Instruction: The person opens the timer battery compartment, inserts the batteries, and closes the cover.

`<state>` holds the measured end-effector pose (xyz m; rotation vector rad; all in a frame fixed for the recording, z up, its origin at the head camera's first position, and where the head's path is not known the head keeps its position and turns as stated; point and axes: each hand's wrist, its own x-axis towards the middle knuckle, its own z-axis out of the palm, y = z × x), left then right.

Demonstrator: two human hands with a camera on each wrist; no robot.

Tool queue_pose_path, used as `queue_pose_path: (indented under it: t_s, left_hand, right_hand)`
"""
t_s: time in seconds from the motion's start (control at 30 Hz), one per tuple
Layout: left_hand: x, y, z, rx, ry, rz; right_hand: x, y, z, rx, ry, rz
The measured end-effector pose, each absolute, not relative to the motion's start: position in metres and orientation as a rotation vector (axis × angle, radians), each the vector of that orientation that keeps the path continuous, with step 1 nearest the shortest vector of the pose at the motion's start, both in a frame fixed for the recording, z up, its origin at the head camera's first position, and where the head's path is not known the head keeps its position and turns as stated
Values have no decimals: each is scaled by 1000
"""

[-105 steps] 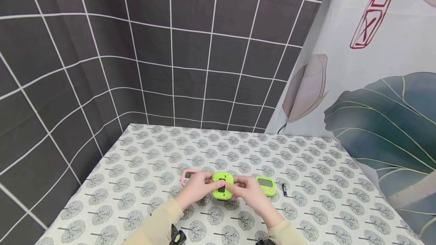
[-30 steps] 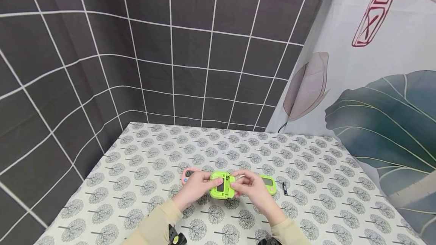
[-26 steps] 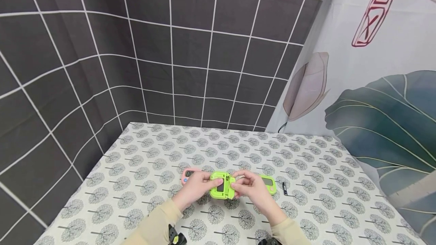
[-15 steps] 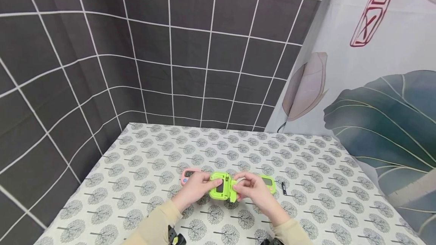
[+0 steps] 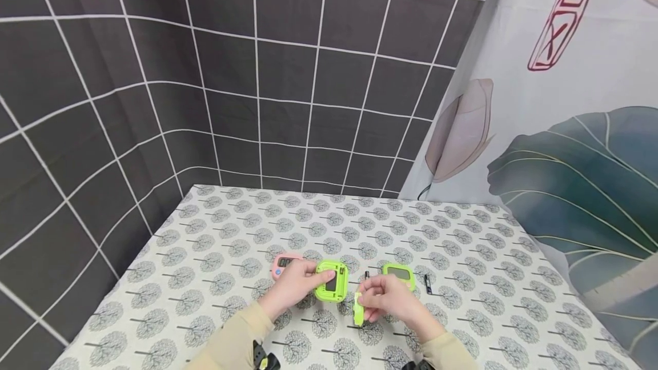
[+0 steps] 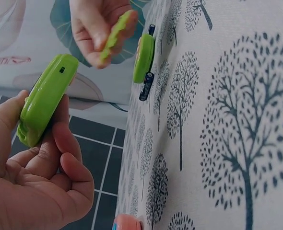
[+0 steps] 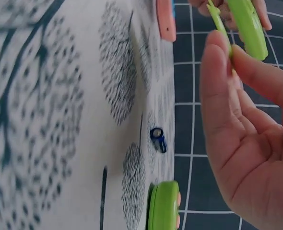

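Observation:
In the head view, my left hand grips a green digital timer, its back turned up and the battery compartment uncovered, the thumb pressing on the back. To the right, my right hand pinches a small green battery cover between thumb and fingers, apart from the timer. Left wrist view: the cover shows its wavy edge beside the timer. A small dark battery lies on the cloth just beyond my right hand.
A second green timer lies screen up behind my right hand, with another dark battery to its right. A pink timer sits partly hidden behind my left hand. Tree-patterned cloth covers the table; a dark grid curtain hangs behind.
The battery cover has come off the timer's back. My right hand has carried it right and nearer to me, uncovering the battery and second green timer. The left hand stays almost still.

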<state>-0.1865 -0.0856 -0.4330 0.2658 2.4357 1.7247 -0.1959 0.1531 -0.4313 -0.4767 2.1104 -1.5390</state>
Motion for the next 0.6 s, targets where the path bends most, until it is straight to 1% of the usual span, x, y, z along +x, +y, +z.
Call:
queue_pose_path:
  t_s: [0.4,0.6]
  left_hand:
    - [-186,-85,-431,294,2467,1687]
    - [-184,-85,-427,278,2437,1696]
  right_hand:
    - [-194,157,-444,-612,2336,-1217]
    - [-192,154,-443,-596,2440,-1131]
